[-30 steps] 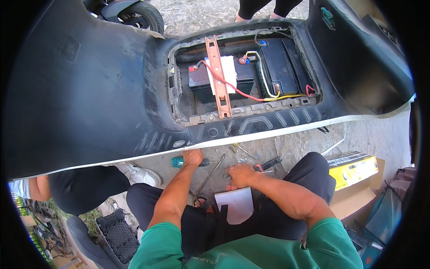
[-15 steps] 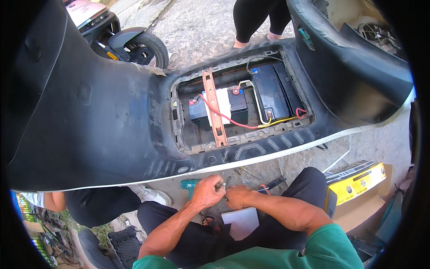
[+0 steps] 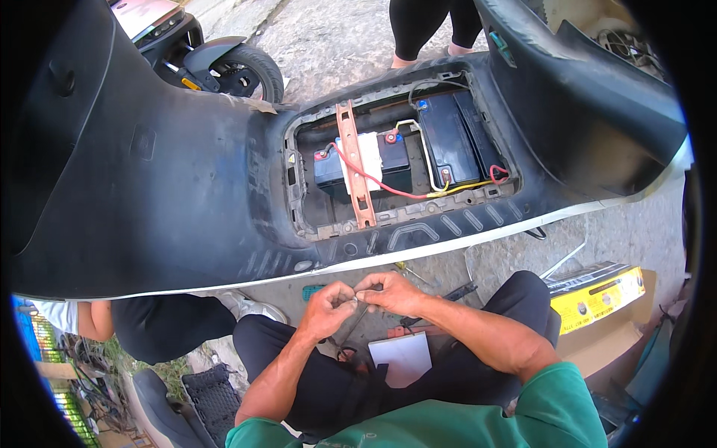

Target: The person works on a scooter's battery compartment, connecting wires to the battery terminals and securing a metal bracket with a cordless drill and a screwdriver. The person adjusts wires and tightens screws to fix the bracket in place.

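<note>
My left hand and my right hand meet fingertip to fingertip below the scooter's near side, both closed in a pinch. Whatever lies between the fingertips is too small to make out. Beyond them is the black scooter floorboard with an uncovered battery bay. A dark battery sits in it under a copper-coloured metal strap, which crosses the bay. A larger black battery stands to its right. A red wire runs from the left terminal toward a yellow wire.
A white flat piece lies between my legs. On the ground are a green tool, partly hidden, and a slim tool. An opened yellow-printed carton stands right. One person crouches at left; another person's legs show beyond the scooter.
My right hand has risen from near the ground and turned in to meet my left hand. The left hand has shifted slightly left and up. The view has tilted a little.
</note>
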`<move>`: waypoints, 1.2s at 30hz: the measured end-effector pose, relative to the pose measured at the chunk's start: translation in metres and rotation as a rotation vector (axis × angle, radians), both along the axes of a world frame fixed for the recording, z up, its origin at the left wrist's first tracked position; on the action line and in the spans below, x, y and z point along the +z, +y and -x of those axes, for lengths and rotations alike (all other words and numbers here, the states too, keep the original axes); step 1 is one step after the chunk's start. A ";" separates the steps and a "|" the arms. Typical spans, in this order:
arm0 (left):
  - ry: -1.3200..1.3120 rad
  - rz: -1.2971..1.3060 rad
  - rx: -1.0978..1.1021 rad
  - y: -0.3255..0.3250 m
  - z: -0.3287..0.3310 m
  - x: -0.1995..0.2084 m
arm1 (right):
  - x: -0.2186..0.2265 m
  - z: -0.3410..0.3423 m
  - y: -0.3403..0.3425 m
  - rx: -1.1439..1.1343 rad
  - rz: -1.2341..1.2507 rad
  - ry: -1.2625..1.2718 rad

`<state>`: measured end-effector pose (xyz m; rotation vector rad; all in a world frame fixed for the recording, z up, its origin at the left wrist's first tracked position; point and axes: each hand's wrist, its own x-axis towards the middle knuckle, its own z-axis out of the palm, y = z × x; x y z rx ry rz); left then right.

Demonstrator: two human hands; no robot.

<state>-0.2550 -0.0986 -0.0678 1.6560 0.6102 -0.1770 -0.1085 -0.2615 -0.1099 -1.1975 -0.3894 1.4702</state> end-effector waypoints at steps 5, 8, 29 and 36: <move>-0.104 -0.235 0.074 -0.021 -0.010 0.016 | -0.008 -0.007 -0.002 -0.042 0.017 0.075; -0.179 -0.306 0.087 -0.029 -0.019 0.033 | -0.005 -0.011 -0.005 -0.078 -0.010 0.167; -0.317 -0.793 -0.292 0.022 -0.134 0.094 | 0.018 -0.012 -0.001 -0.032 0.102 0.089; -0.348 -0.814 -0.393 0.033 -0.146 0.095 | 0.023 -0.012 0.000 -0.002 0.115 0.004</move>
